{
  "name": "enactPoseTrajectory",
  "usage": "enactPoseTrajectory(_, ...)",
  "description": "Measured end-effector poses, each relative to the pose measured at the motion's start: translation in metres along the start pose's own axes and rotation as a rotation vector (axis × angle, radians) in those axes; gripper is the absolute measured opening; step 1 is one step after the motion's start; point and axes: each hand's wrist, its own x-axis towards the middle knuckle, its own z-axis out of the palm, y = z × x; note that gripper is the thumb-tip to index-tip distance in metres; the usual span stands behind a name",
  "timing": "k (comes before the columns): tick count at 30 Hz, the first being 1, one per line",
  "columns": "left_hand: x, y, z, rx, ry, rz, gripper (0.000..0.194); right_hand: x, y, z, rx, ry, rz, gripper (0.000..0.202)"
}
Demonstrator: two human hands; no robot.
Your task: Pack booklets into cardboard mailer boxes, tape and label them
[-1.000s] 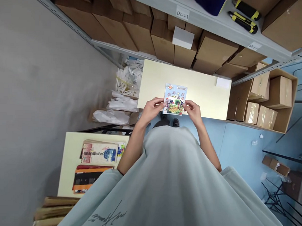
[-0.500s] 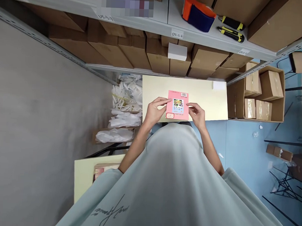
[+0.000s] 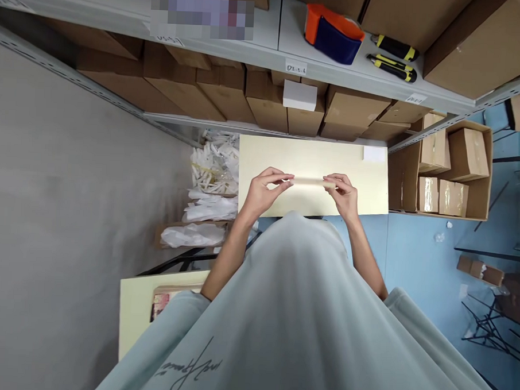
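A thin book [image 3: 310, 181] is held edge-on above the cream table [image 3: 266, 155], so only its pale, slightly blurred edge faces the camera. My left hand [image 3: 266, 190] pinches one end between thumb and fingers. At the other end, my right hand [image 3: 343, 193] has the book between its thumb and fingertips. The covers of the book are hidden from this angle.
Above the table stands a grey shelf [image 3: 240, 47] with brown cartons, an orange and blue roll-like item [image 3: 335, 34] and cutters [image 3: 393, 57]. An open carton [image 3: 477, 201] with small boxes is at the right. White plastic bags [image 3: 211, 210] lie at the left.
The book, earlier with its pink cover facing up, has been tipped up onto its edge between both hands. The view has shifted slightly.
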Motion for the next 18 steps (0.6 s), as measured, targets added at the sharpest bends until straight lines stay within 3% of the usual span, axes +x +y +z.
enactPoseTrajectory(4,0.008,-0.005,0.019,-0.063,0.068,-0.105,0.055,0.018,0.003,-0.011,0.031,-0.096,0.111,0.054)
enactPoseTrajectory(8,0.010,-0.009,0.035,-0.127,0.065,-0.149,0.078,0.027,0.003,-0.022,0.058,-0.133,0.129,0.061)
enactPoseTrajectory(13,0.012,0.000,0.050,-0.067,0.014,-0.158,0.055,0.037,0.005,-0.039,0.014,-0.209,0.114,0.037)
enactPoseTrajectory(18,0.019,0.003,0.059,-0.074,-0.037,-0.197,0.052,0.050,0.018,-0.056,0.022,-0.281,0.119,0.041)
